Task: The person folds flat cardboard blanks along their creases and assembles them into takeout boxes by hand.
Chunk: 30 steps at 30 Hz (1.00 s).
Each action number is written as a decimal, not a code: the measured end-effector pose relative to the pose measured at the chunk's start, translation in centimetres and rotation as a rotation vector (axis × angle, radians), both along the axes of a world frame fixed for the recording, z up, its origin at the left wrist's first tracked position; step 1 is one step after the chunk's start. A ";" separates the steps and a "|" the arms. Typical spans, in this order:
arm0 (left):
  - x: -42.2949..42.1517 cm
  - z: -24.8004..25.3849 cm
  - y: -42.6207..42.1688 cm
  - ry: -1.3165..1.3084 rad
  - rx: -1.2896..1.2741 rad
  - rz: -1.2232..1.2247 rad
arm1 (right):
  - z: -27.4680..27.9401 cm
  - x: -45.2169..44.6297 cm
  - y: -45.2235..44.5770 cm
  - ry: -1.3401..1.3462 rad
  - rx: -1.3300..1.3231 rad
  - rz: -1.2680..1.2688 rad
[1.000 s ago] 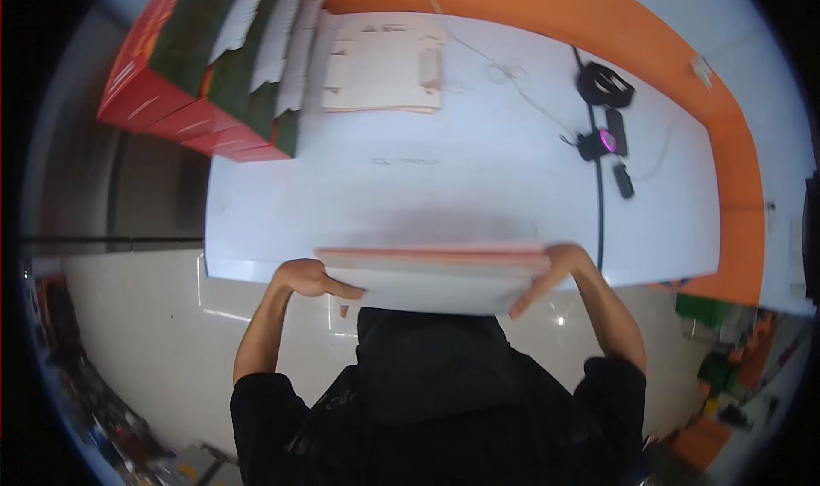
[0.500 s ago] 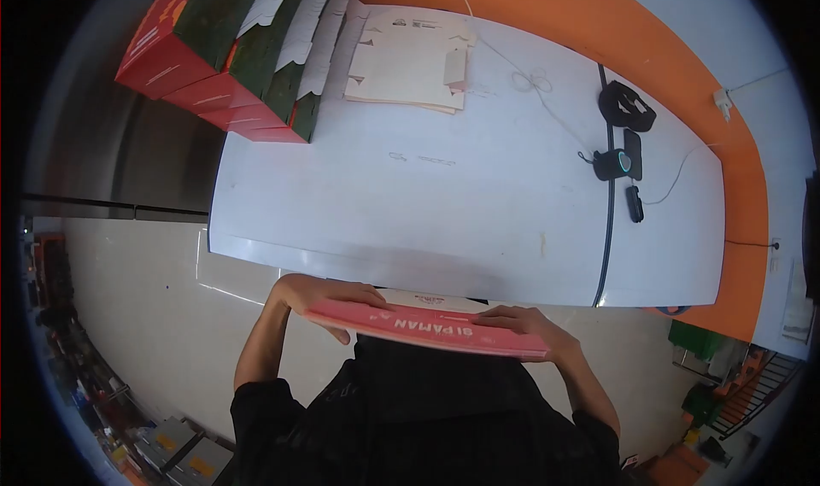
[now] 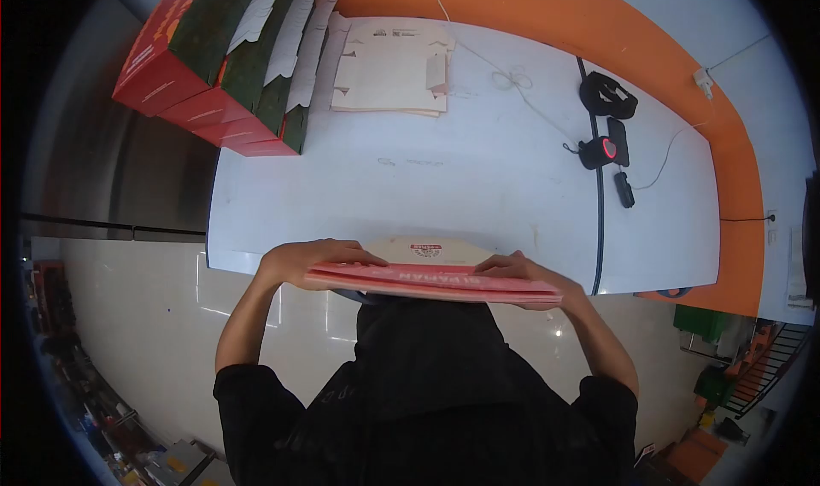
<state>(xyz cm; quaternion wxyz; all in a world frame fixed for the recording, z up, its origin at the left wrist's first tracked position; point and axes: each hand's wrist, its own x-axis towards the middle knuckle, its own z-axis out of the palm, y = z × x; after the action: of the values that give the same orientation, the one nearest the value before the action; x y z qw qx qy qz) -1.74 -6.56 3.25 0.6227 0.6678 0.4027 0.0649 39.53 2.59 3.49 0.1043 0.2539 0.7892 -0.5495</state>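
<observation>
A red printed cardboard piece (image 3: pixel 431 281), which looks folded or stacked, is held close to my body at the table's front edge. My left hand (image 3: pixel 320 261) grips its left end, fingers over the top. At the right end my right hand (image 3: pixel 534 278) holds it in the same way. Behind the red part rises a cream flap with a small red logo (image 3: pixel 426 250). Flat cream cardboard sheets (image 3: pixel 389 72) lie at the back of the white table (image 3: pixel 342 196).
Red and green boxes (image 3: pixel 201 114) with raised white flaps stand at the back left. On the right are a black strap (image 3: pixel 608 96), a small round device with a red light (image 3: pixel 598 152), a dark phone-like object (image 3: pixel 617 142) and a white cable (image 3: pixel 547 114).
The cardboard has turned from its pale face to its red printed side, and the cream flap now stands higher behind it. Both hands have shifted their hold, with fingers over the top.
</observation>
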 end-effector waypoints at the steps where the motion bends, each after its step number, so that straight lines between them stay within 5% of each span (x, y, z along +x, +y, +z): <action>1: -0.2 -0.6 0.0 -0.053 0.048 -0.005 | -0.6 -0.2 0.1 -0.022 0.016 -0.023; 8: 0.5 1.1 0.7 -0.054 0.179 0.138 | -3.4 0.8 1.2 0.447 0.192 -0.036; 12: 0.9 0.4 2.5 -0.078 0.225 0.167 | -2.2 -0.2 2.1 0.383 0.045 -0.174; 15: 1.1 1.4 3.9 -0.130 0.047 0.248 | 1.0 -1.3 3.4 -0.056 -0.137 -0.274; 19: 0.6 1.0 5.8 -0.091 -0.163 0.325 | -2.0 -1.0 6.3 0.144 0.034 -0.290; 20: 0.0 -0.5 6.8 -0.155 -0.191 0.298 | -1.7 -1.1 7.2 0.049 -0.170 -0.368; 22: -1.0 -1.4 8.4 -0.227 -0.289 0.263 | -1.8 -1.4 8.8 0.013 -0.160 -0.329; 25: -1.6 -3.6 10.4 -0.130 0.000 0.415 | -2.8 -2.2 11.5 -0.024 -0.075 -0.310; 30: -2.0 -1.6 14.7 0.047 -0.069 0.381 | -2.3 -4.4 14.7 0.015 0.047 -0.345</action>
<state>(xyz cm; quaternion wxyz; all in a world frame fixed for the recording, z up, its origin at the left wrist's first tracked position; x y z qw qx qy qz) -3.78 8.12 1.65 0.6121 0.5589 0.5384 0.1520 35.13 17.26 1.16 -0.0037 0.3839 0.7472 -0.5426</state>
